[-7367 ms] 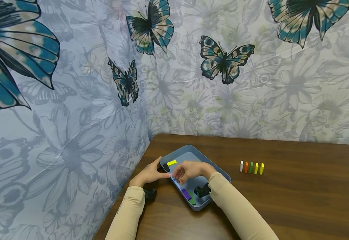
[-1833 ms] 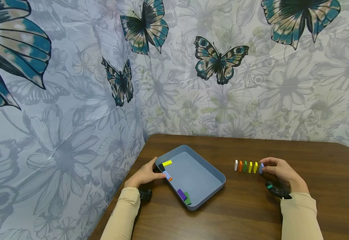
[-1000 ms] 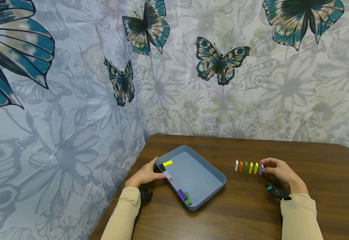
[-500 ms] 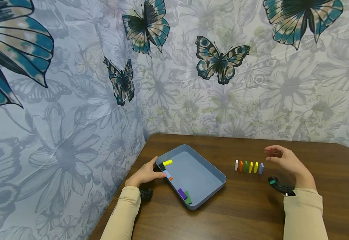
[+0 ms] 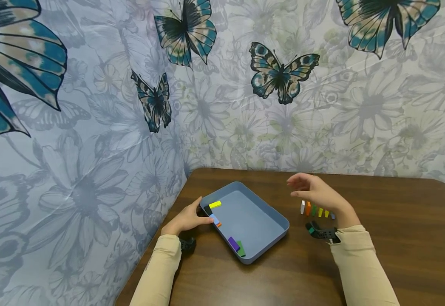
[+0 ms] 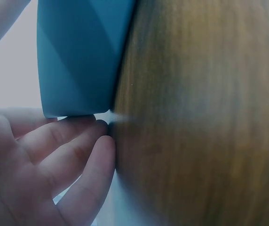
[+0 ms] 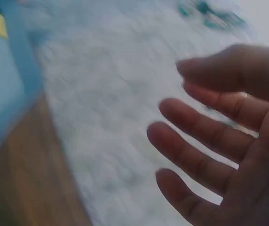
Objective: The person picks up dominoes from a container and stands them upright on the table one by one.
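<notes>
My left hand (image 5: 187,219) holds the left rim of the blue-grey tray (image 5: 266,246), thumb over the edge and fingers along the outer wall. In the left wrist view, the fingers (image 6: 85,160) touch the tray wall (image 6: 80,61). My right hand (image 5: 316,191) is in the air between tray and row, fingers apart and loosely bent, holding nothing. Behind it stands a row of small upright domino blocks: white (image 5: 302,207), orange (image 5: 308,208), green (image 5: 313,210), two yellow and a blue one (image 5: 333,216), partly hidden by the wrist.
Inside the tray lie a yellow block (image 5: 215,204), a black block (image 5: 208,210), a light blue block (image 5: 215,219), an orange one (image 5: 219,224), a purple block (image 5: 233,243) and a green block (image 5: 241,248). The brown table (image 5: 409,233) meets patterned walls behind.
My right hand has let go of the blue block, which stands at the row's right end. It has lifted and swung left towards the tray. My left hand stays at the rim.
</notes>
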`<action>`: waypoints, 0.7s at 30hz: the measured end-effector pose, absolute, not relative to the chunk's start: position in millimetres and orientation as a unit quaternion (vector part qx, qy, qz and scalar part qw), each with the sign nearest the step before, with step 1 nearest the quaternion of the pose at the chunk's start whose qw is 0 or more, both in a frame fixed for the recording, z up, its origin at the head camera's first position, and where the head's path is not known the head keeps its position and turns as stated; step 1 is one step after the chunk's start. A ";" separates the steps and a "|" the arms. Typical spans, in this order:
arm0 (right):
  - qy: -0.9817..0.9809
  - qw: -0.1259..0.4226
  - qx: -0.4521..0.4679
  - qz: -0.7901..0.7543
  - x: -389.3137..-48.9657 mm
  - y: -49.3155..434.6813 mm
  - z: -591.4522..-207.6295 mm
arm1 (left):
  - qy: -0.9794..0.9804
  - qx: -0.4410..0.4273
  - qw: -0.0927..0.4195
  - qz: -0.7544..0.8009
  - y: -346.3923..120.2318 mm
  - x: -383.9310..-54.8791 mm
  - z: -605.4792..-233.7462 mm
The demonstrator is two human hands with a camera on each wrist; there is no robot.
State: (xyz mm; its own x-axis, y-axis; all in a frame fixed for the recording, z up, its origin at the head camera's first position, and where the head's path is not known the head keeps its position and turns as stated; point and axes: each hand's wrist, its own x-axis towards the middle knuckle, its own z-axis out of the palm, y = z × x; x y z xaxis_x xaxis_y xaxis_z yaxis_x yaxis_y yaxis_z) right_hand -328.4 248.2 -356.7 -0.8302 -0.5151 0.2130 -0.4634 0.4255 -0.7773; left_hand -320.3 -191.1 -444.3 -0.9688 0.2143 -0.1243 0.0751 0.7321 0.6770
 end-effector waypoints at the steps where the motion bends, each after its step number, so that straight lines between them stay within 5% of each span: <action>1: 0.839 0.042 -0.306 -0.448 -329.6 237.5 -359.7 | 0.926 0.079 0.096 0.356 -191.2 -320.2 -444.1; 21: 0.766 0.324 -0.448 -0.329 -345.6 90.9 -369.0 | 0.927 0.072 0.092 0.357 -189.9 -325.0 -448.2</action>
